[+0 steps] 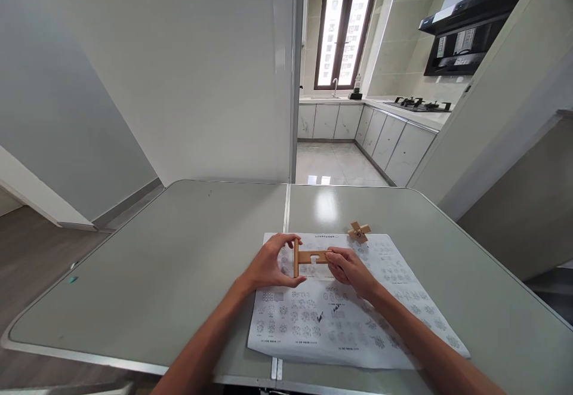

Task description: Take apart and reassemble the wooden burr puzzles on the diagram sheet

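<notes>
My left hand (274,262) grips an upright wooden bar (296,258) by its two ends, thumb below and fingers above. From the middle of that bar a flat slotted wooden piece (307,256) runs to the right, touching it to make a sideways T. My right hand (347,266) pinches the far end of the slotted piece, covering that end. Both pieces are held over a printed sheet (304,350) of small line diagrams. At the sheet's top edge sits a small cross-shaped wooden puzzle (359,233) with a dark mark on it.
The grey-green table (179,275) has a metal seam (287,207) down its middle. A small teal bit (72,279) lies near the left edge. Beyond the table are a white wall (215,85) and a kitchen with a gas stove (421,105).
</notes>
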`<act>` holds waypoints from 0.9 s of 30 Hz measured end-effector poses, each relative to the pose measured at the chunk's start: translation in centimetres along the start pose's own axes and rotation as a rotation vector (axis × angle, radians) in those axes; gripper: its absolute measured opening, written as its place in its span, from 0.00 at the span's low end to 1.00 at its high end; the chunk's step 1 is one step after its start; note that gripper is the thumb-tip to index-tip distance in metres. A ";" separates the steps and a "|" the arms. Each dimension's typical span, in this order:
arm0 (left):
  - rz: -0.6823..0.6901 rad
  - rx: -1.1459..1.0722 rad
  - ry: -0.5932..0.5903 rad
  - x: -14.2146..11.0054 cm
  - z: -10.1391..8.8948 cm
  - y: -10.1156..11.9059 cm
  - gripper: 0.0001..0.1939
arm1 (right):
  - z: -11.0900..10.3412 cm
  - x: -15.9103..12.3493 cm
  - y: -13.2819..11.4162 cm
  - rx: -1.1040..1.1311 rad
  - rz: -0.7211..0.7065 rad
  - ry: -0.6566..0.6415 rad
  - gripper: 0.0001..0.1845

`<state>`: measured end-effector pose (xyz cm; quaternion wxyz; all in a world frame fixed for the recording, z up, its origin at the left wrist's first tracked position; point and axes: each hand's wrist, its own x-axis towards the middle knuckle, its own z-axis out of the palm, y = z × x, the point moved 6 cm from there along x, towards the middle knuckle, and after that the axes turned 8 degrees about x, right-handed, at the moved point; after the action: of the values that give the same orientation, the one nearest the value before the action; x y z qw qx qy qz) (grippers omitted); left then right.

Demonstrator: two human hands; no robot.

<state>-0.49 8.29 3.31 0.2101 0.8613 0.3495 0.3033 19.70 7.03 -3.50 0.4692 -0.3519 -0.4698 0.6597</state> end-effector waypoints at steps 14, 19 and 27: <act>-0.213 0.113 0.173 -1.0 -2.8 -4.9 0.42 | -2.1 0.4 -0.5 0.005 -0.063 0.103 0.27; -0.381 0.218 0.282 -1.3 -3.4 -7.3 0.42 | -0.7 0.4 0.0 -0.244 -0.071 0.026 0.26; -0.503 0.375 0.359 -1.9 -3.5 -8.4 0.40 | 0.2 -0.2 -0.1 -0.482 -0.104 -0.004 0.25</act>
<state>-7.87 13.06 0.33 0.0515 0.7050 0.6312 0.3191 19.61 6.81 -3.29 0.4040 -0.4276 -0.6322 0.5043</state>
